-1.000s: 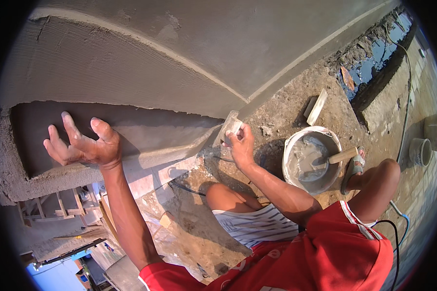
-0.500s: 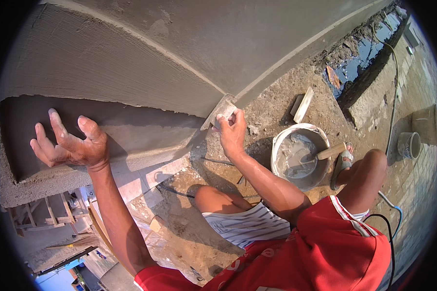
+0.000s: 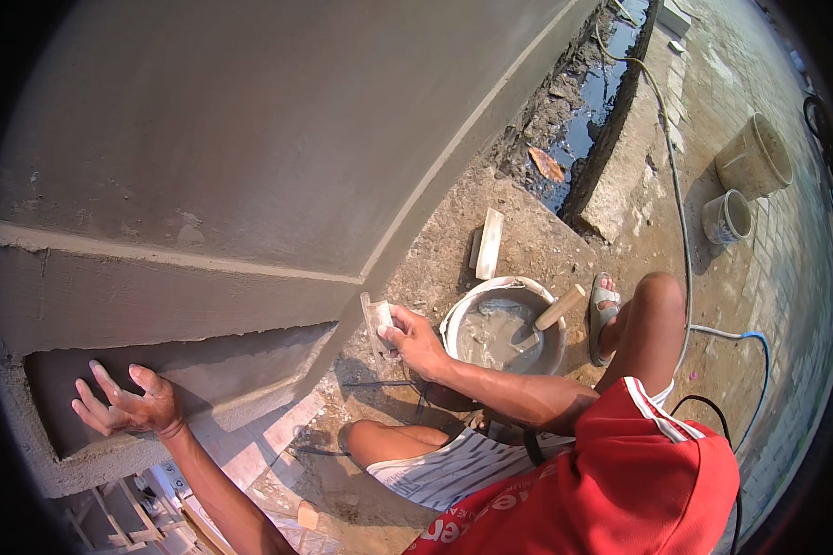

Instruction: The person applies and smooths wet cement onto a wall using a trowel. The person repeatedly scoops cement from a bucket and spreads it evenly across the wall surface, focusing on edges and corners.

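Observation:
My right hand [image 3: 418,344] grips a small plastering float [image 3: 378,324] by its block handle. The float stands at the corner edge of a grey plastered wall [image 3: 259,139], just below where two raised plaster ridges meet. Whether its face touches the plaster I cannot tell. My left hand [image 3: 131,403], fingers spread and curled a little, holds nothing and is over the left end of a long recess [image 3: 236,363] in the wall. To the right of my right hand is a bucket [image 3: 449,319] of wet grey mortar [image 3: 498,328], with a wooden-handled trowel [image 3: 561,307] standing in it.
A wooden float [image 3: 489,242] lies on the ground beyond the bucket. Further right are a ditch of dark water [image 3: 594,97], a hose [image 3: 668,139], and two buckets, one large [image 3: 748,166] and one small [image 3: 724,220]. Wooden framing [image 3: 111,518] is at lower left.
The view has turned, so the wall sits lower and further left. The float has shifted slightly down the corner edge and stands more upright. My left hand stays over the recess.

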Demonstrator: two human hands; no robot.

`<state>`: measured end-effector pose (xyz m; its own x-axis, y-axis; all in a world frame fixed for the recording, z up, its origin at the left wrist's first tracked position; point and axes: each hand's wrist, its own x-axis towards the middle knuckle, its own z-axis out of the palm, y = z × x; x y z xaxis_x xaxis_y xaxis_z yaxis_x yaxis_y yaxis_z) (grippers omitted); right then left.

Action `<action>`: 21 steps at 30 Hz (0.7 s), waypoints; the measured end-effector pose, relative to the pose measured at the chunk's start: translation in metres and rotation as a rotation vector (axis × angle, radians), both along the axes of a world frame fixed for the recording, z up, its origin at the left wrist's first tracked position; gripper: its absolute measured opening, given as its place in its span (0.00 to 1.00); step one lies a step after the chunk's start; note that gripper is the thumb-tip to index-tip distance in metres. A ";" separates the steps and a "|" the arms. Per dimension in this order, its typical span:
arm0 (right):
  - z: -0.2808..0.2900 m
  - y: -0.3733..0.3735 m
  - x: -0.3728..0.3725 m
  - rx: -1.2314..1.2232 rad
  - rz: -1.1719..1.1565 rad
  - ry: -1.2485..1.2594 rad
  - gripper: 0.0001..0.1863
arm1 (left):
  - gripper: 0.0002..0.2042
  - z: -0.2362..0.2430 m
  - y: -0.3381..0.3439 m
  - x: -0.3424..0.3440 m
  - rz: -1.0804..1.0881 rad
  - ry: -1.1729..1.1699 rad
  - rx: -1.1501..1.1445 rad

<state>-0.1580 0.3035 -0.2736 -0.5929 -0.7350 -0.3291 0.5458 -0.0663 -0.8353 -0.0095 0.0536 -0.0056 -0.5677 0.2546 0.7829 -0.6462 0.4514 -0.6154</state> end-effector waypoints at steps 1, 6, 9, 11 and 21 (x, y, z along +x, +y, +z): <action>0.006 0.002 -0.018 -0.054 -0.027 0.003 0.19 | 0.20 0.001 -0.001 -0.001 0.006 -0.002 -0.008; 0.053 0.015 -0.090 -0.143 0.026 0.063 0.21 | 0.21 0.003 0.000 0.003 0.008 -0.021 -0.009; 0.080 0.026 -0.127 -0.139 0.099 0.015 0.21 | 0.21 0.001 -0.002 0.007 0.021 -0.039 0.036; 0.108 0.046 -0.159 -0.048 0.158 0.076 0.21 | 0.24 -0.004 0.007 0.010 0.118 -0.066 0.133; 0.238 0.208 -0.307 0.514 0.109 0.238 0.12 | 0.34 0.062 0.141 0.038 0.365 -0.420 1.433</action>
<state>-0.4650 0.5113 -0.0357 -0.6237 -0.5769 -0.5274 0.3199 0.4273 -0.8456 0.0289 0.1945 0.0562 -0.6649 -0.7468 0.0137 -0.7465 0.6650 0.0238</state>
